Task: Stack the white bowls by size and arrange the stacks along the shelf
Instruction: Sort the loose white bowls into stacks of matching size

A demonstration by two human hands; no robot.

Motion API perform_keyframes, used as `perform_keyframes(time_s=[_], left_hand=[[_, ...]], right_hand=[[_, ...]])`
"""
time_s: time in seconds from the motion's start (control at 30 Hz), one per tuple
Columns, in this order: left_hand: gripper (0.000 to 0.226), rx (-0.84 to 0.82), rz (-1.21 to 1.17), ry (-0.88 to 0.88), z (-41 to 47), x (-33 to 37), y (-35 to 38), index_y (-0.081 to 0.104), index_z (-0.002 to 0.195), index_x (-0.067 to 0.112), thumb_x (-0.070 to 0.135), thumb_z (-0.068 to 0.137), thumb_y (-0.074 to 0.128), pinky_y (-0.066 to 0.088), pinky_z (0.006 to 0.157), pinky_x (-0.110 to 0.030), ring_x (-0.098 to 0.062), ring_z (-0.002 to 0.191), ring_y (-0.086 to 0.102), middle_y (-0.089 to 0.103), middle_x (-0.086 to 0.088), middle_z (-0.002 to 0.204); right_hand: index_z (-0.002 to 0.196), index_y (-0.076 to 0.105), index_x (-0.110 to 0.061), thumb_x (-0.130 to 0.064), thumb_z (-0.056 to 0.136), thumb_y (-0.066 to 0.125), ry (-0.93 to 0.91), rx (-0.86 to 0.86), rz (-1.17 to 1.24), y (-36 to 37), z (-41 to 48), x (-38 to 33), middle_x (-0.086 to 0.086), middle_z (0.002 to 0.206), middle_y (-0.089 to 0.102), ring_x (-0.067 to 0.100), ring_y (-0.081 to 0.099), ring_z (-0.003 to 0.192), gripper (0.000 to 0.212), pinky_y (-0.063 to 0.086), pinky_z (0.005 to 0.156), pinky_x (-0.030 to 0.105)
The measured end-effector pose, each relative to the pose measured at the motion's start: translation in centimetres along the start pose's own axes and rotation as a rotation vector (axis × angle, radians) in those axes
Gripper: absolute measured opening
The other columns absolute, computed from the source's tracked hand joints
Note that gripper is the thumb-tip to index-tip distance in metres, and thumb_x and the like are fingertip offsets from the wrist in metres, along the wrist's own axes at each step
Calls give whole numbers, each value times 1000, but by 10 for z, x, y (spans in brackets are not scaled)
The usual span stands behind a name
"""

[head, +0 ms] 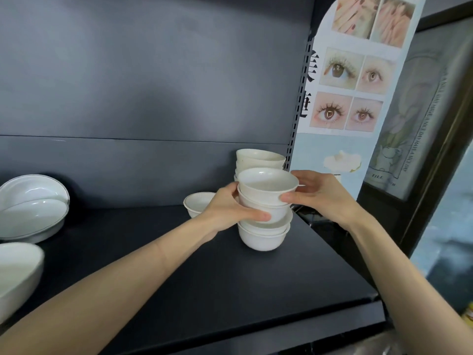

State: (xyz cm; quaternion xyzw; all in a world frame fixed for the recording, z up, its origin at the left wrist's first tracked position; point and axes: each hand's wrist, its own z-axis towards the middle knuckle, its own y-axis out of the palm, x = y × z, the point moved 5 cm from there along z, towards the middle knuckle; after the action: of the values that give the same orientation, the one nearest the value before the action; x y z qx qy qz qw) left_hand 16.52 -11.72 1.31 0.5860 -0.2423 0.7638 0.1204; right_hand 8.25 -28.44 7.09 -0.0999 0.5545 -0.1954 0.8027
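A stack of several small white bowls (265,234) stands on the black shelf (204,278) towards its right end. My left hand (230,208) grips the upper bowls (266,185) of that stack from the left. My right hand (317,196) holds them from the right, thumb on the front wall. Behind it rises a second stack of small bowls (258,157), partly hidden. A single small bowl (198,203) sits just to the left, half covered by my left hand.
Larger white dishes with thin dark rims (33,208) lie at the shelf's left end, and a big white bowl (18,275) sits at the left front edge. A printed poster (353,85) hangs on the upright at the right.
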Motion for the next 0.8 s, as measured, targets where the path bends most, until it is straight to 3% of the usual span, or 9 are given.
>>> perform_keyframes(time_s=[0.2, 0.4, 0.57, 0.7, 0.8], left_hand=[[73, -6, 1, 0, 4, -17, 7, 46, 121, 33, 15, 63, 88, 42, 66, -4, 21, 90, 46, 53, 33, 102], [77, -65, 11, -25, 5, -29, 9, 48, 132, 26, 23, 66, 88, 47, 95, -23, -1, 115, 57, 64, 17, 121], [85, -70, 35, 15, 3, -30, 13, 44, 132, 25, 13, 61, 90, 50, 91, -19, 1, 113, 58, 62, 16, 123], [87, -52, 9, 24, 4, -34, 12, 49, 131, 23, 17, 55, 91, 50, 93, -24, -2, 111, 61, 66, 14, 120], [80, -60, 18, 24, 6, -31, 11, 49, 132, 22, 14, 63, 88, 51, 91, -23, -1, 109, 62, 67, 13, 119]], right_hand=[[89, 62, -32, -1, 75, 76, 27, -21, 36, 3, -1, 20, -21, 84, 69, -7, 68, 76, 38, 49, 62, 7], [95, 65, -29, -5, 74, 78, 48, -24, 46, 2, -2, 32, -11, 97, 72, 0, 69, 87, 34, 50, 69, 9], [112, 61, -25, -15, 72, 81, 82, -4, 45, 0, -1, 42, -6, 112, 70, 5, 68, 99, 46, 53, 80, 16], [121, 55, -25, -20, 73, 81, 128, -1, 67, 1, -1, 51, -1, 115, 68, 13, 66, 105, 55, 53, 86, 26], [121, 54, -22, -16, 78, 77, 150, 11, 135, 5, -1, 54, 1, 115, 68, 15, 66, 103, 49, 58, 79, 26]])
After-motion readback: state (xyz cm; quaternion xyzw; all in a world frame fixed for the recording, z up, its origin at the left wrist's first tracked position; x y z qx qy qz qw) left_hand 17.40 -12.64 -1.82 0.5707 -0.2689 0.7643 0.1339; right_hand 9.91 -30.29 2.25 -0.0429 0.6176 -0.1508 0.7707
